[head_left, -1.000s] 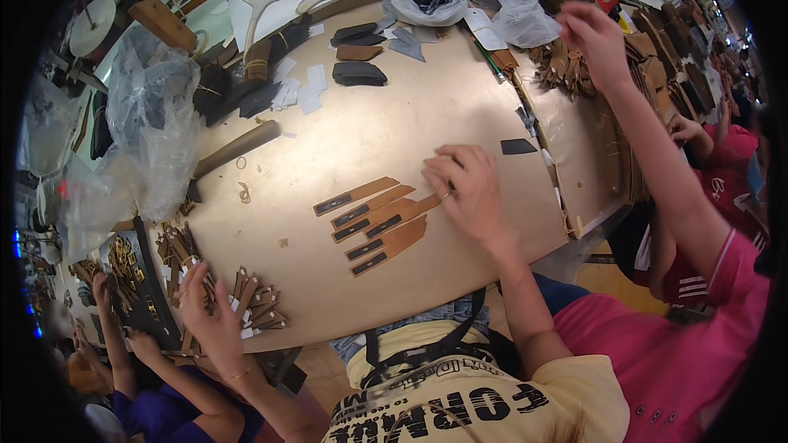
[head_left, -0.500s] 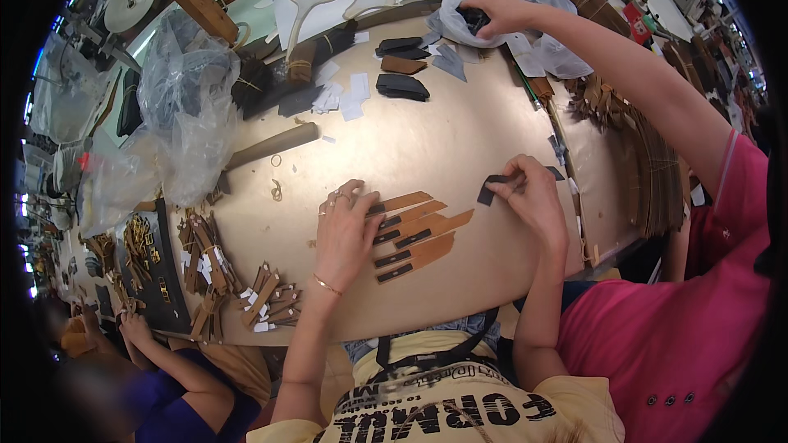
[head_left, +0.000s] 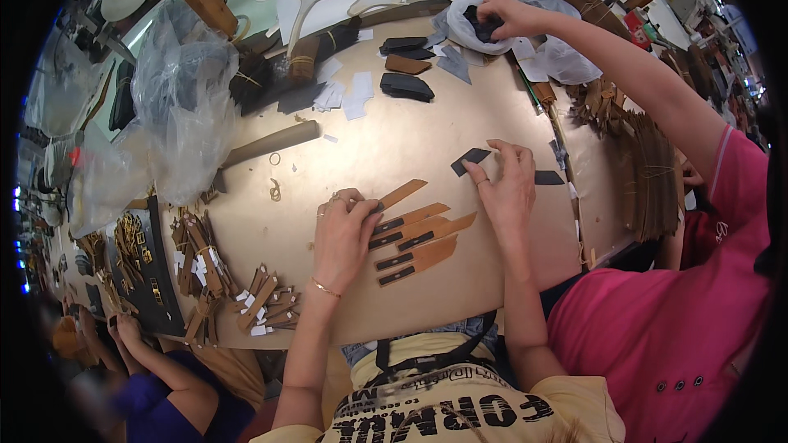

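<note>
Under the fingertips of my left hand is the near end of a brown leather strip with an angled tip. Several similar strips lie fanned out beside it, each with a small black patch near one end. My right hand grips a small black slanted piece by its edge with the thumb, over the table to the right of the strips. Another black piece rests just right of that hand.
Bundled brown strips with white tags lie left. Black and brown stacks and white paper slips are farther back. A co-worker's arm in a pink sleeve reaches into a plastic bag. A clear bag stands at left.
My right hand has brought the black piece leftward and up, turning it flatter. The strip at my left hand has swung away from the others. The co-worker's hand has shifted slightly at the bag.
</note>
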Motion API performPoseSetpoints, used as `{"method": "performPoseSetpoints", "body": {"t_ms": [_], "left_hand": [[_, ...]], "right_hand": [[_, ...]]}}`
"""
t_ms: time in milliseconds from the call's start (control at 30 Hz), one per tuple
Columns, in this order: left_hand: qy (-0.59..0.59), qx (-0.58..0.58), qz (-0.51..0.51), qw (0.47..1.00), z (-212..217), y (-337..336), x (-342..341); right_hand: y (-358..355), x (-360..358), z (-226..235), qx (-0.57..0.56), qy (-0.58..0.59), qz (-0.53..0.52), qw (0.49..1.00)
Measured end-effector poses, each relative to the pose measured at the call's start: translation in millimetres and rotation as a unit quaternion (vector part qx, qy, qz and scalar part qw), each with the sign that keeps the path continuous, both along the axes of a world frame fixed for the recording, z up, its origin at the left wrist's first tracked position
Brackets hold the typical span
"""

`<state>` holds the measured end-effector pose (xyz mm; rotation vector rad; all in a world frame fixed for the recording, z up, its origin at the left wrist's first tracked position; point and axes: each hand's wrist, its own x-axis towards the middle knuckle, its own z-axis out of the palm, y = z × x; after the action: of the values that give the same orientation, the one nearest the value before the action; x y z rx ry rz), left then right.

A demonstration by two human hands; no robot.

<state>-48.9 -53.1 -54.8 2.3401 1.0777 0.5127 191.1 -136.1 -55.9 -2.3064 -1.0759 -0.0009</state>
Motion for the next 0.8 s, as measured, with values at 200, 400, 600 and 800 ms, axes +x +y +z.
{"method": "performPoseSetpoints", "body": {"t_ms": [200,400,600,800], "left_hand": [[-0.014,0.019,-0.011,1.0,-0.8,2.2,-0.6],[-0.009,0.047,-0.013,0.999,1.6,1.9,0.3],[-0.014,0.06,-0.006,0.998,-1.3,3.3,2.4],[0.008,0.034,-0.007,0.999,0.1,2.0,2.9]], "right_hand": [[-3.0,0.1,-5.6,0.001,-0.036,0.037,0.999],[-1.6,-18.1,-8.3,-0.042,-0.105,-0.012,0.994],[-4.9,-16.1,-8.2,0.001,-0.082,-0.007,0.997],[-5.5,-2.9,1.7,0.023,-0.02,0.022,0.999]]}}
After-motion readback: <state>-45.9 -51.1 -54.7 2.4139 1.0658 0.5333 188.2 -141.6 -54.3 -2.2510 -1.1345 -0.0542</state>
